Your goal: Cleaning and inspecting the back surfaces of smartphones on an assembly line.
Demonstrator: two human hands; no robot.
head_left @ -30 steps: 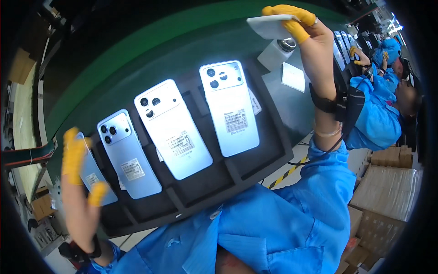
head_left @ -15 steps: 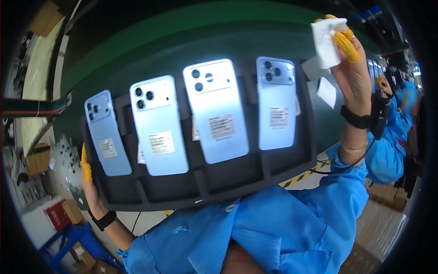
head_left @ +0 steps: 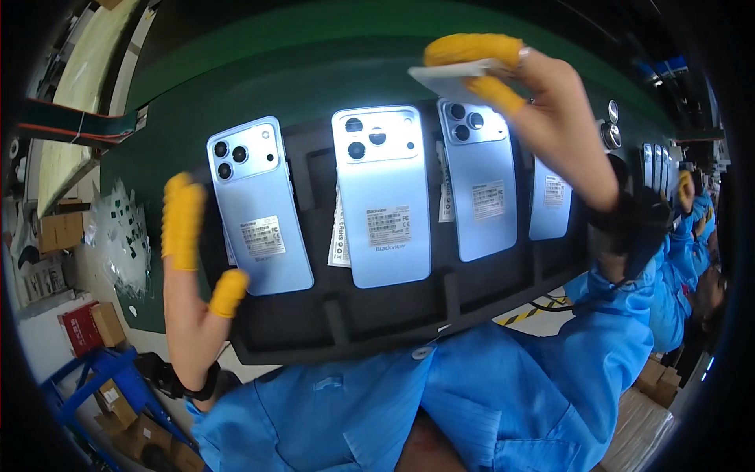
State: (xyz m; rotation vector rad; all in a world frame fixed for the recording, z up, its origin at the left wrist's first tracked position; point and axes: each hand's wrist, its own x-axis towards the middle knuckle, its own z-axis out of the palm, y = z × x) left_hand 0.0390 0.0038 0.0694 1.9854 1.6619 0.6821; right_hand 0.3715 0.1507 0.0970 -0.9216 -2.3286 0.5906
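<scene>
A black tray [head_left: 295, 342] lies before me with several light-blue phones in its slots, backs up, each with a camera block and a white label. Its leftmost phone [head_left: 266, 208] is nearest my left hand [head_left: 193, 275], which wears yellow finger cots. The left fingers stretch along the tray's left edge, apart from the thumb, holding nothing visible. Pinched in the yellow-capped fingers of my right hand [head_left: 543, 94] is a folded white cloth [head_left: 452, 71]. It hovers by the top of the third phone [head_left: 481, 181]. My right wrist partly hides the rightmost phone [head_left: 550, 200].
A green belt surface [head_left: 236, 79] runs behind the tray. Left of it lies a clear plastic bag [head_left: 122, 244] with small dark pieces. Cardboard boxes [head_left: 63, 232] and a blue frame [head_left: 94, 377] stand at the left. Co-workers in blue [head_left: 668, 291] are at the right.
The tray with its phones has shifted right. My right hand has swung left with the cloth, over the phones. My left hand's fingers and thumb now show spread at the tray's left edge.
</scene>
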